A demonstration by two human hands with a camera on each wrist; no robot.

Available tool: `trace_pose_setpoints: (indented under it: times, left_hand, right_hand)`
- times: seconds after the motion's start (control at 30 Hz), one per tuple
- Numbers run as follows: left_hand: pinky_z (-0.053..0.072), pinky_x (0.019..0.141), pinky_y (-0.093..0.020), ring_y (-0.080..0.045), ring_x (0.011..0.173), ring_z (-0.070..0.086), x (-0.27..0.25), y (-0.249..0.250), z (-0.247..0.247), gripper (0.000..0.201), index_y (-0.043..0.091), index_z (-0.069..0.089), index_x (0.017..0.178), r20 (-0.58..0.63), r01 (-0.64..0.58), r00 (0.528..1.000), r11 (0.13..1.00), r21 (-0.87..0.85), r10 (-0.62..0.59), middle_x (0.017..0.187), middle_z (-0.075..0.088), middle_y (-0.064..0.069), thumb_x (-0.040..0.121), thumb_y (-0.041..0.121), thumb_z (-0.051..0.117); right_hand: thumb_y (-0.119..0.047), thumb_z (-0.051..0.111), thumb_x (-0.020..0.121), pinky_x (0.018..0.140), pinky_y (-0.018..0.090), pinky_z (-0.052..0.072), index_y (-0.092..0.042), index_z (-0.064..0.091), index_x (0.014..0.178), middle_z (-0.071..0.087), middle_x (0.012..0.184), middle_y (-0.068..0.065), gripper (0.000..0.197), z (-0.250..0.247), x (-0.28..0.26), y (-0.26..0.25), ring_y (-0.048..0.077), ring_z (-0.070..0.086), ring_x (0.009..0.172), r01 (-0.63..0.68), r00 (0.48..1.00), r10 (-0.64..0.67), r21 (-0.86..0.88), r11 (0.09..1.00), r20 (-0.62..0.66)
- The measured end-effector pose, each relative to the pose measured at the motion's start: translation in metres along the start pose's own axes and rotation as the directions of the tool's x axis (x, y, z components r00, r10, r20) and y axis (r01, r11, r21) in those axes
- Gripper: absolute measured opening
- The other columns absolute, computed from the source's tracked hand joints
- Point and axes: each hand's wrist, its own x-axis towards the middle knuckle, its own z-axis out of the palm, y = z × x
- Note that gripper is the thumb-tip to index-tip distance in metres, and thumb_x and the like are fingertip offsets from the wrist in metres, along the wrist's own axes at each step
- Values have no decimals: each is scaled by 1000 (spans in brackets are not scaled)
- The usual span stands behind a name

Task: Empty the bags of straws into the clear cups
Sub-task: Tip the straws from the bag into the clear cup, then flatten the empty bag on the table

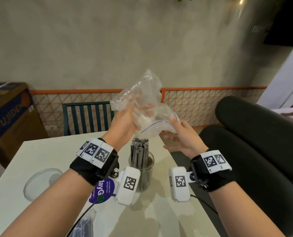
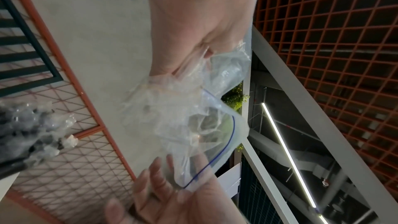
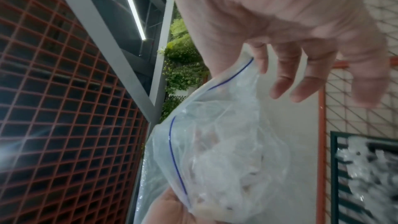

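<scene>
A clear zip bag (image 1: pixel 142 96) with a blue seal line hangs crumpled and looks empty, just above a clear cup (image 1: pixel 141 168) packed with upright wrapped black straws (image 1: pixel 139 147). My left hand (image 1: pixel 125 120) grips the bag's crumpled body. My right hand (image 1: pixel 181 134) pinches the open zip edge under its thumb, other fingers loose. In the left wrist view the bag (image 2: pixel 172 117) sits between both hands, with straw tops (image 2: pixel 32 134) at the left edge. The right wrist view shows the bag (image 3: pixel 226 142) held at its seal by my right hand (image 3: pixel 280 14).
A second clear cup (image 1: pixel 41 182) stands on the white table (image 1: pixel 159 211) at the left. Another bag of dark straws (image 1: pixel 86 223) lies at the near edge, beside a purple card (image 1: pixel 104 189). A green chair (image 1: pixel 87 117) stands behind, black cushions (image 1: pixel 261 134) lie right, a cardboard box (image 1: pixel 9 113) sits left.
</scene>
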Motion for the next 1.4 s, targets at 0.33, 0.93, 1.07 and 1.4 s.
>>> trace_pose_setpoints:
  times: [0.33,0.93,1.07,1.4]
  left_hand:
    - [52,81,-41,-36,114,59,-18,7,-1,23,14,60,109,-92,64,993,996,-56,-69,128,56,-25,99,20,40]
    - [49,94,-28,-9,108,58,-120,-105,-27,51,15,40,137,130,80,940,572,817,-317,122,56,5,89,17,60]
    - [47,63,-17,3,59,57,-139,-120,-59,20,12,61,76,10,159,965,620,769,-260,71,59,3,94,11,52]
    - [51,64,-9,-1,90,65,-136,-88,-26,54,31,40,131,69,136,977,838,528,-202,109,62,9,84,22,65]
  right_hand:
    - [-21,66,86,90,49,53,-9,42,124,56,112,12,47,-35,-32,45,23,60,97,-57,995,9,-503,862,-98]
    - [-22,41,98,71,35,48,-9,53,111,63,86,7,22,-40,-62,-10,26,61,82,396,821,-515,-896,203,247]
    - [-32,45,96,66,34,44,-11,54,89,61,76,9,24,-52,-55,3,27,59,75,371,836,-502,-902,219,222]
    - [-45,53,88,52,15,38,-16,57,69,56,65,-8,36,-14,-84,2,5,52,56,429,903,-189,-846,316,387]
